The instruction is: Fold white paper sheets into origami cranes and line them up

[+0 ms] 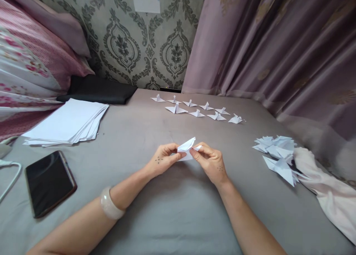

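A partly folded white origami bird (pixel 185 146) is held up between both hands above the grey sheet. My left hand (pixel 164 158) pinches its left side, the thumb lying along the lower edge. With thumb and forefinger, my right hand (pixel 209 161) grips a small pointed flap on its right side. Beyond the hands, finished paper birds (pixel 177 108) stand in two rows with wings spread. To the right lies a loose heap of folded paper birds (pixel 278 151).
On the left are a stack of white paper (pixel 68 119), a dark phone (pixel 50 182), a white cable (pixel 16 169) and a folded black cloth (pixel 100 90). A pale cloth (pixel 328 192) lies at right. Purple curtains (pixel 250 43) hang behind, beside the patterned wall (pixel 150 36).
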